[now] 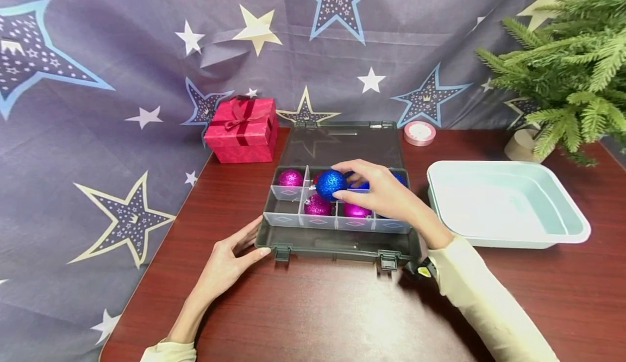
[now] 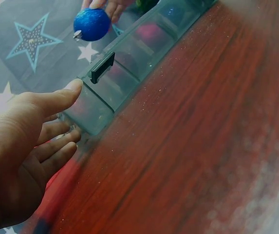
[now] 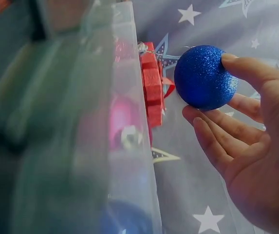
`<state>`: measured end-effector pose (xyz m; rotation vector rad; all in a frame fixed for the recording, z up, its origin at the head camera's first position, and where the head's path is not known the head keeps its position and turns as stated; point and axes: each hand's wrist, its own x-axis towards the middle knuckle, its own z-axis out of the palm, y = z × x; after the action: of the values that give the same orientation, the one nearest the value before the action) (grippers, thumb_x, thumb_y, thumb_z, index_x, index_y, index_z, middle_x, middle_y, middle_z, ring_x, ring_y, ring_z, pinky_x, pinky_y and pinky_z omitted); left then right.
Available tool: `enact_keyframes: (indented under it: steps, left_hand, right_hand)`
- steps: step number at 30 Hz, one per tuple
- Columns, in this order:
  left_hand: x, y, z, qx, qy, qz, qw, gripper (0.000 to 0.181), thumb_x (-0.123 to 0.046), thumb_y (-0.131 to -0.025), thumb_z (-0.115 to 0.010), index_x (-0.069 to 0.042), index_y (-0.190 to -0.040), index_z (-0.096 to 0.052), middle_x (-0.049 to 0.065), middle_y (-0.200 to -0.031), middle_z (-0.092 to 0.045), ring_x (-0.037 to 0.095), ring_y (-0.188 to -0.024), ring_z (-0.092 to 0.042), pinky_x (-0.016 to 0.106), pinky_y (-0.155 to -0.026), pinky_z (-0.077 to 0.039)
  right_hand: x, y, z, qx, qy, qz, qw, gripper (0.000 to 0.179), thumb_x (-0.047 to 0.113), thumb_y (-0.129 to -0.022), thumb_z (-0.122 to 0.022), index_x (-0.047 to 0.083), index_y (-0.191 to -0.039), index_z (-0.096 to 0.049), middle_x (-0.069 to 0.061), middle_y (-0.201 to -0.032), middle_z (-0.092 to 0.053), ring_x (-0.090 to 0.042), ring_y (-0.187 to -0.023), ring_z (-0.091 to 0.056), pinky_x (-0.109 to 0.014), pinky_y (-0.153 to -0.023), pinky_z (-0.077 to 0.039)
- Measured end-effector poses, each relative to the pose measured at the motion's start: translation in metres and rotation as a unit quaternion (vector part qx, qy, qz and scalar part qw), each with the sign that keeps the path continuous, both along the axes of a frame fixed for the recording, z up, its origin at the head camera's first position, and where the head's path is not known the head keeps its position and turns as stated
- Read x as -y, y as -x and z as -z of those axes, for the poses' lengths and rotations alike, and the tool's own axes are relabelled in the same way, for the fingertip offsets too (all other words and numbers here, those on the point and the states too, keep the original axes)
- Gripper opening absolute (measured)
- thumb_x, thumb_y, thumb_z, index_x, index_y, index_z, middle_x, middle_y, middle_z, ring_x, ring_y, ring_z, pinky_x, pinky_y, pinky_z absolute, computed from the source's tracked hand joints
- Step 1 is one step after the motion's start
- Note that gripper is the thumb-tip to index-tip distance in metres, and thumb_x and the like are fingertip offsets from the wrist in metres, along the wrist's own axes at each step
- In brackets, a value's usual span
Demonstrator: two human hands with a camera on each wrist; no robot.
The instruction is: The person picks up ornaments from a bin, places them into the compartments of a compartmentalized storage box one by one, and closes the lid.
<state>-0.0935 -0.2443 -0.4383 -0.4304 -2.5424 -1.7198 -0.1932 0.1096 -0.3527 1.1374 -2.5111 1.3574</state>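
Observation:
A glittery blue Christmas bauble [image 1: 331, 183] is pinched between the thumb and fingers of my right hand [image 1: 379, 188], above the divided plastic box [image 1: 337, 237]. In the right wrist view the bauble [image 3: 202, 78] hangs clear of the box's wall. Inside the compartments lie a magenta bauble [image 1: 290, 178] at the back left, a glittery magenta bauble [image 1: 318, 205] and a shiny magenta one [image 1: 357, 210] in front, and blue ones partly hidden by my right hand. My left hand [image 1: 227, 264] touches the box's front left corner, its fingers fairly straight. The lid [image 1: 342, 144] lies open behind.
A red gift box [image 1: 243, 130] stands at the back left. Behind the box on the right lies a pink ribbon roll [image 1: 419, 133]. A pale mint tray [image 1: 508, 239] sits on the right, with an artificial fir tree [image 1: 582, 63] behind it. A star-patterned cloth [image 1: 146, 150] hangs behind the table.

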Motion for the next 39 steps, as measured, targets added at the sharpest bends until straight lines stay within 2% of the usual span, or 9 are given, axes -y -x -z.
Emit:
enact_keyframes:
  steps: [9,15,20,39]
  left_hand:
    - [0.000,0.001,0.000,-0.008,-0.002,0.007,0.9999,0.065,-0.010,-0.092,-0.081,-0.016,-0.151,-0.056,0.011,-0.140,-0.063,0.026,-0.125,-0.063,0.022,-0.101,-0.050]
    - [0.001,0.001,-0.001,-0.006,-0.001,0.005,1.0000,0.065,-0.011,-0.092,-0.081,-0.018,-0.151,-0.056,0.010,-0.140,-0.063,0.026,-0.125,-0.063,0.022,-0.101,-0.050]
    - [0.001,0.001,-0.001,0.000,0.003,0.000,1.0000,0.065,-0.013,-0.091,-0.082,-0.019,-0.151,-0.056,0.008,-0.140,-0.063,0.024,-0.125,-0.063,0.021,-0.100,-0.050]
    - [0.002,0.001,0.001,0.002,0.011,-0.002,0.9999,0.064,-0.015,-0.092,-0.081,-0.019,-0.151,-0.056,0.008,-0.140,-0.064,0.022,-0.125,-0.063,0.021,-0.100,-0.050]
  right_hand:
    - [0.024,0.005,-0.003,0.020,-0.014,-0.019,0.9995,0.052,0.021,-0.093,-0.081,0.004,-0.139,-0.062,-0.011,-0.131,-0.066,-0.025,-0.107,-0.069,-0.043,-0.091,-0.059]
    - [0.039,0.009,-0.004,0.016,-0.011,-0.041,0.9990,0.052,0.019,-0.092,-0.082,0.003,-0.137,-0.062,-0.012,-0.129,-0.067,-0.022,-0.105,-0.070,-0.037,-0.091,-0.059]
    - [0.052,0.011,-0.003,0.034,-0.010,-0.055,0.9979,0.052,0.019,-0.093,-0.081,0.002,-0.137,-0.062,-0.012,-0.128,-0.066,-0.022,-0.107,-0.068,-0.031,-0.090,-0.059]
    - [0.080,0.016,0.003,0.056,-0.038,-0.059,0.9960,0.050,0.022,-0.096,-0.078,0.001,-0.137,-0.061,-0.014,-0.134,-0.064,-0.025,-0.112,-0.068,-0.031,-0.094,-0.057]
